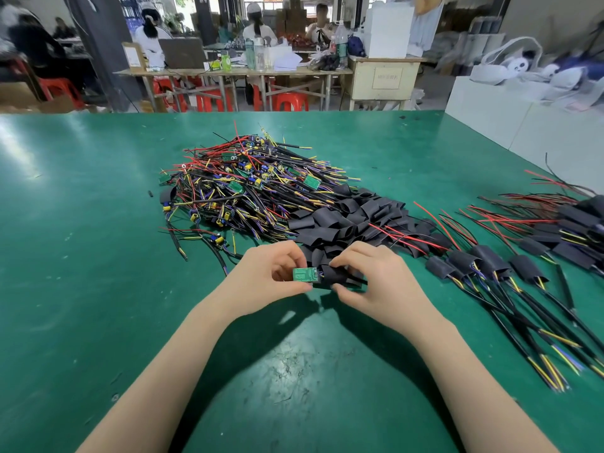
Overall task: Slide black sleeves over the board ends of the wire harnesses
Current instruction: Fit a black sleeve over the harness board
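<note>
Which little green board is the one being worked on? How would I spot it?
Start at the big tangled wire pile in the middle of the green table, then come straight toward the person's two hands. The green board is pinched in the left hand, beside the black sleeve the right hand holds. It alone is off the table.

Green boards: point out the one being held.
The green board pinched in the left hand, beside the black sleeve the right hand grips; the others lie in the pile.
</note>
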{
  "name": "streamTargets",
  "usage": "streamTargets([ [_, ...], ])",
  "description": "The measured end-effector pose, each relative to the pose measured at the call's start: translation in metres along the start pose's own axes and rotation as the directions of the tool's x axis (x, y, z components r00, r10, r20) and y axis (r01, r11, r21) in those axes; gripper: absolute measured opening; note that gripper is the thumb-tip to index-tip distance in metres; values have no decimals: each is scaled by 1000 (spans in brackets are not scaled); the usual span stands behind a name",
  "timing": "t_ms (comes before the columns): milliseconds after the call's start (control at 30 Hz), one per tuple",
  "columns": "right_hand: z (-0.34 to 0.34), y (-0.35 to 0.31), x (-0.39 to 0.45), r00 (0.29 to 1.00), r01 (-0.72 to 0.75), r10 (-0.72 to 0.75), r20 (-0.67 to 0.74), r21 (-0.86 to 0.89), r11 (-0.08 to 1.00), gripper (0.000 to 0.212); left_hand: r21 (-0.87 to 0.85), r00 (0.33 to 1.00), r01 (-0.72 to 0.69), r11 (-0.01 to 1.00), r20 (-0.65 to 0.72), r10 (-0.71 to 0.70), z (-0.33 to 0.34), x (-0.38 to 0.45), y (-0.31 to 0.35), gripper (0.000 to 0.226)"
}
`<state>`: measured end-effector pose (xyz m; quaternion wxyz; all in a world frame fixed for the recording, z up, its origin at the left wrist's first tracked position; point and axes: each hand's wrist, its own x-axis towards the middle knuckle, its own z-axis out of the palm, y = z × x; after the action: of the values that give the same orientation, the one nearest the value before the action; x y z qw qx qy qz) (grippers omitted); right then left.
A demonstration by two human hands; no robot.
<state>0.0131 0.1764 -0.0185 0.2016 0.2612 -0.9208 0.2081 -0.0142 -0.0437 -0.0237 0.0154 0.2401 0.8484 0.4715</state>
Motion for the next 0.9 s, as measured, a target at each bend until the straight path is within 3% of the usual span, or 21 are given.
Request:
streamTargets([
  [200, 0, -2, 0, 1000, -16, 14, 12, 188, 982, 24, -35, 993, -98, 995, -77, 95, 4, 0, -2, 23],
  [433, 1, -3, 2, 988, -135, 151, -24, 325, 936, 18, 3, 980, -170, 985, -105, 170, 3, -1, 0, 19],
  [667, 4, -3, 0, 998, -67, 65, 19, 209, 976, 22, 19, 993, -93, 996, -68, 94, 2, 0, -1, 19],
  [900, 1, -5, 0, 999, 18, -14, -50, 93, 995, 21, -51, 994, -98, 994, -61, 94, 3, 0, -2, 17],
])
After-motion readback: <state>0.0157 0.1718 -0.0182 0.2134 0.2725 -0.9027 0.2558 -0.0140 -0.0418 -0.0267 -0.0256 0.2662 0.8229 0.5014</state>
